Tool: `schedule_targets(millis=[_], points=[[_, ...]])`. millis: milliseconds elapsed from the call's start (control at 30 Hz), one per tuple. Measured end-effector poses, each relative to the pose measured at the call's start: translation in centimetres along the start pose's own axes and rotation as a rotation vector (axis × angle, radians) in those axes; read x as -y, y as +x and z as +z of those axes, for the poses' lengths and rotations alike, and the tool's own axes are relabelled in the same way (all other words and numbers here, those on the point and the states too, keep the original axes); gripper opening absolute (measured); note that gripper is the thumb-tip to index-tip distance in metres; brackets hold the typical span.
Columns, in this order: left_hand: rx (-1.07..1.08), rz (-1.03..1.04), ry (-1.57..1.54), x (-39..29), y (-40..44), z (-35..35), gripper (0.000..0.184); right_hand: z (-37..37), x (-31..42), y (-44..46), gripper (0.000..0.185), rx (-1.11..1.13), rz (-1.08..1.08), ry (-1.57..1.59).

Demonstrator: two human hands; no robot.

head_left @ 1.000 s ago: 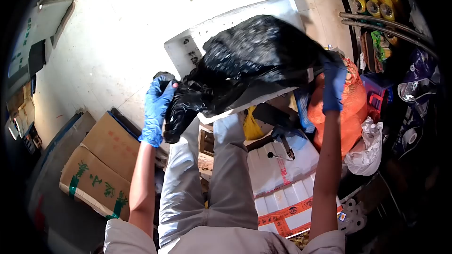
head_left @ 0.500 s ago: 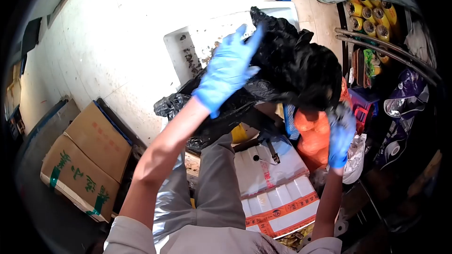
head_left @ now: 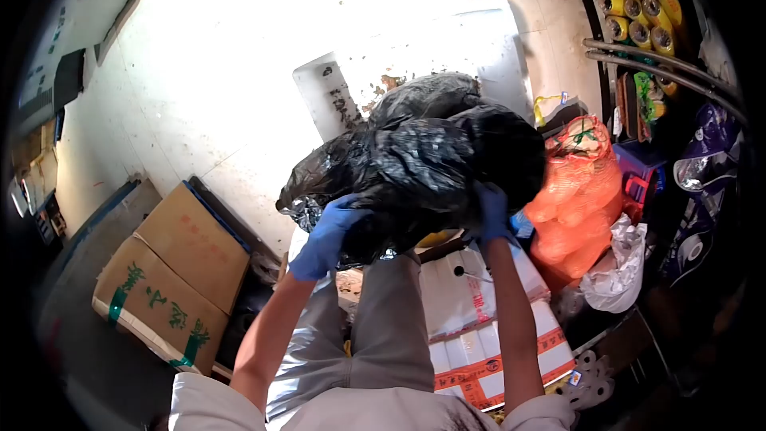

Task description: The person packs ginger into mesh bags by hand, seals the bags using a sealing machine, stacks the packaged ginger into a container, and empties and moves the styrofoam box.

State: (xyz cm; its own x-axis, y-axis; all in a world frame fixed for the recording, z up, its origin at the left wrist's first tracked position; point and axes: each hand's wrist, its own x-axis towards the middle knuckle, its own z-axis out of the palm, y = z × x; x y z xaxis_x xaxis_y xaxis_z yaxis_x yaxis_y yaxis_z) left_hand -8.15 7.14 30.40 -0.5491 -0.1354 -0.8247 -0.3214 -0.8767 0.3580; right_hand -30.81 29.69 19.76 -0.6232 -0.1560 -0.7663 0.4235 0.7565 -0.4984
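Observation:
A bulging black plastic bag (head_left: 423,152) spreads in front of my knees, over the near side of a white foam box (head_left: 315,104). My left hand (head_left: 329,235), in a blue glove, grips the bag's near left edge with its fingers curled into the plastic. On the near right side, my right hand (head_left: 493,214), also in a blue glove, is closed on the bag, its fingertips partly hidden in the folds. Dark bits and debris lie in the foam box. What the bag contains cannot be seen.
An orange mesh sack (head_left: 578,191) stands to the right, beside a crumpled whitish plastic bag (head_left: 618,267). A taped white carton (head_left: 471,351) is below my right arm. Brown cardboard boxes (head_left: 179,271) sit at left. Yellow rolls (head_left: 638,20) fill a rack at far right.
My left hand has come back from above the foam box to the bag's near left edge. My right hand has moved left from the orange sack onto the bag, which now lies lower and more gathered.

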Motion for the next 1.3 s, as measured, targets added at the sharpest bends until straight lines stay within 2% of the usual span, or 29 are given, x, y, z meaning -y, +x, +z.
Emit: schedule_targets(millis=[33,100,167,200,233,267,300,367,400,433,500,567,600,633,667,733,767,833,867,933,967,1000,1033,1067,1100,1167,1233,1267,1300], points=[[-0.152,0.083,-0.145,0.7,-0.6,-0.5,0.028,2.2,-0.5,-0.1,0.02,-0.024,-0.074,-0.096],[-0.312,0.242,-0.027,2.0,-0.7,-2.5,0.023,6.0,-1.7,-1.0,0.026,-0.065,-0.171,-0.265],[-0.367,0.392,0.049,-0.8,-2.0,-1.4,0.021,8.3,-3.3,-2.1,0.028,-0.055,-0.153,-0.392],[-0.39,0.375,0.056,-1.7,-2.5,-1.0,0.02,8.6,-3.5,-2.2,0.028,-0.06,-0.149,-0.387],[-0.416,0.354,0.059,-3.0,-3.2,0.0,0.02,8.6,-3.2,-2.7,0.032,-0.123,-0.19,-0.159],[-0.392,0.44,0.193,-3.3,-3.3,0.3,0.019,8.5,-2.5,-3.3,0.037,-0.18,-0.23,0.065],[-0.409,0.653,0.498,-3.7,-2.7,0.9,0.019,7.4,0.8,-5.5,0.045,-0.2,-0.223,-0.002],[-0.336,0.75,0.6,-3.9,-1.8,2.9,0.022,5.5,5.6,-9.8,0.054,-0.223,-0.22,-0.068],[-0.257,0.747,0.717,-3.7,-1.7,4.6,0.024,5.0,6.4,-11.3,0.055,-0.097,-0.389,-0.204],[-0.176,0.743,0.828,-3.4,-1.5,6.5,0.027,5.2,4.6,-11.1,0.056,0.002,-0.415,-0.087],[0.209,0.773,0.75,-3.0,-1.6,9.8,0.036,4.7,2.4,-11.1,0.056,0.167,-0.405,0.087],[0.179,0.702,0.688,-2.1,-2.8,11.7,0.046,2.7,2.3,-11.0,0.054,0.233,-0.351,0.093],[0.043,0.797,0.832,-2.0,-3.4,11.3,0.055,1.9,2.1,-10.6,0.054,0.262,-0.366,0.01],[-0.167,0.812,1.009,-1.9,-4.1,10.6,0.064,0.2,-1.3,-8.5,0.045,0.248,-0.689,-0.709],[-0.276,0.75,0.96,-1.5,-4.4,9.7,0.07,0.4,-1.0,-8.8,0.045,0.25,-0.688,-0.707],[-0.433,0.598,0.836,1.1,-3.6,7.2,0.088,1.3,0.5,-10.2,0.04,0.369,0.028,0.534],[-0.456,0.658,0.685,3.6,-2.8,5.7,0.089,1.8,1.9,-11.2,0.038,0.385,0.417,1.138],[-0.227,0.073,-0.268,6.4,-2.4,4.2,0.082,4.0,1.9,-12.3,0.036,0.471,0.285,0.831],[-0.228,0.074,-0.268,7.6,-1.5,3.7,0.082,5.4,-3.0,-11.8,0.035,0.591,0.144,0.593],[-0.108,-0.013,-0.542,9.4,0.3,2.9,0.069,7.5,-4.9,-12.1,0.034,0.699,0.007,0.35],[-0.109,-0.015,-0.543,9.4,1.2,2.5,0.069,8.5,-3.1,-12.7,0.034,0.731,0.438,0.691],[-0.109,-0.001,-0.396,9.3,2.6,1.7,0.057,8.8,-1.4,-13.3,0.034,0.723,0.883,1.024],[-0.109,0.014,-0.248,8.9,3.6,1.2,0.046,8.6,-0.2,-13.5,0.034,0.72,0.89,1.024],[-0.264,0.147,-0.222,8.3,4.3,1.4,0.039,8.3,1.1,-13.7,0.036,0.621,0.762,0.854],[-0.267,0.15,-0.222,7.6,4.6,0.8,0.039,8.0,2.3,-13.6,0.039,0.524,0.63,0.686],[-0.849,0.833,1.013,5.9,4.2,-0.6,0.04,7.0,4.0,-13.9,0.043,0.319,0.37,0.354],[-0.916,0.708,1.387,2.5,2.7,-1.3,0.037,6.2,3.3,-13.6,0.046,0.211,0.235,0.188],[-0.871,0.588,1.553,1.9,2.2,-2.2,0.035,6.2,1.4,-13.0,0.046,0.13,0.063,0.156],[-0.779,0.691,1.607,2.3,2.6,-4.5,0.031,6.4,0.0,-12.2,0.046,0.051,-0.109,0.124]])
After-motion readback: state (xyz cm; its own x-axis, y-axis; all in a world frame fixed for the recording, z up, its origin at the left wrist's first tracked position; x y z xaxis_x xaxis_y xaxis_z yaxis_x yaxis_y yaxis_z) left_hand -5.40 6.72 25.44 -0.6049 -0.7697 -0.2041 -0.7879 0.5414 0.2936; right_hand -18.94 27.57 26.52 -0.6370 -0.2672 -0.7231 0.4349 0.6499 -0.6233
